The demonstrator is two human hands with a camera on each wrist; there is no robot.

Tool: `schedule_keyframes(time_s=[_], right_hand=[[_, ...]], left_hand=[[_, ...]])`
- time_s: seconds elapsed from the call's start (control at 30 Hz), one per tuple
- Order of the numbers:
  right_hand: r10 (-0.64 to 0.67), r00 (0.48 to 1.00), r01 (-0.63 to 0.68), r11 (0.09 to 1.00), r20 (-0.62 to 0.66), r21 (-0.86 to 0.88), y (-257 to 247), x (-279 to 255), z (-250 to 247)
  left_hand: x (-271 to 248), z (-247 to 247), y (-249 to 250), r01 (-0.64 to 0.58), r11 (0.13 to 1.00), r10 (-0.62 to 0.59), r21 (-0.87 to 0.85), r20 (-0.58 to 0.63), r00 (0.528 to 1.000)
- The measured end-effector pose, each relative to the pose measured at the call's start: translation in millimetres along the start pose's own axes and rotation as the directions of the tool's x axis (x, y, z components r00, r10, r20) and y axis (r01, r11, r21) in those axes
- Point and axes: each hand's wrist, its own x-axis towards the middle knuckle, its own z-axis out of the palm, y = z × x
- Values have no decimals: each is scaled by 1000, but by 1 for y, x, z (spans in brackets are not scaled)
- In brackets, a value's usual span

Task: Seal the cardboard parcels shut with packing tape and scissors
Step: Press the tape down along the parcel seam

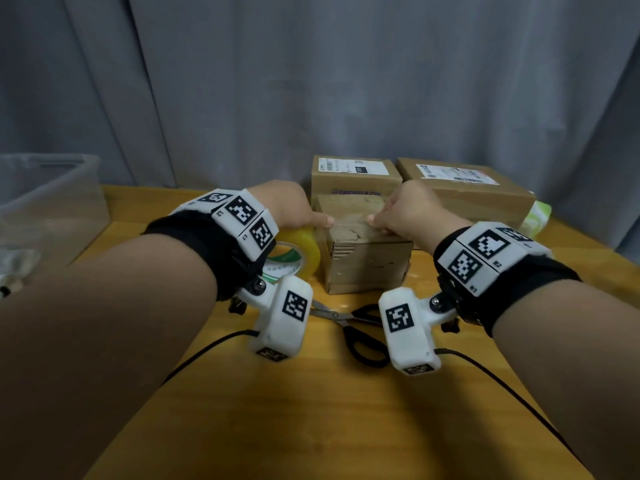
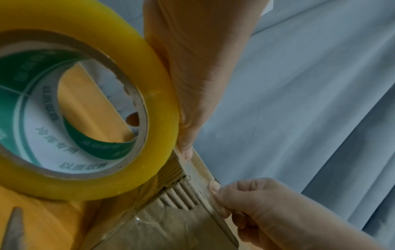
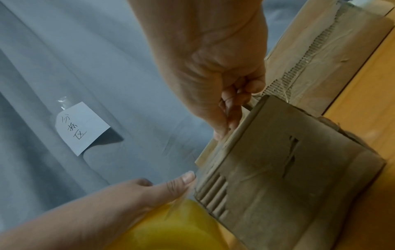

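Observation:
A small worn cardboard box [image 1: 367, 265] stands mid-table. My left hand [image 1: 318, 220] grips a yellow packing tape roll [image 1: 301, 252] held upright against the box's left side. Its thumb [image 2: 186, 152] presses the box's top left edge [image 2: 198, 170], and a fingertip shows inside the roll's core [image 2: 132, 118]. My right hand [image 1: 375, 221] has its fingers [image 3: 230, 108] curled over the box's top edge [image 3: 245, 121], thumb toward me. Whether a tape end lies under them I cannot tell. Black-handled scissors [image 1: 349, 320] lie shut on the table in front of the box.
Two larger labelled parcels [image 1: 353, 174] [image 1: 464, 192] sit behind the small box, against a grey curtain [image 1: 311, 81]. A clear plastic bin [image 1: 48, 202] stands at the left. A green-white packet [image 1: 536, 216] lies at the far right. Black cables [image 1: 207, 348] run across the wooden table [image 1: 311, 427].

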Motion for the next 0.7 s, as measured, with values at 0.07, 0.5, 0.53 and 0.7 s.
schedule_keyframes(time_s=[0.07,0.5,0.53,0.7], right_hand=[[-13,1000,13,999,-13,-31,6,-4,2],[-283,920,349,908,272,-233,-9,-30,33],[-247,928,321,911,278,-260,-7,-26,35],[-193,939,277,915,284,-293,-8,-22,37]], left_hand=[[-1,0,3,-5,1000,5,13,-7,1000],[-6,3,4,-90,996,92,22,-65,994],[-5,4,2,-110,994,110,1,-92,990],[-11,13,-26,-413,888,327,-203,-351,877]])
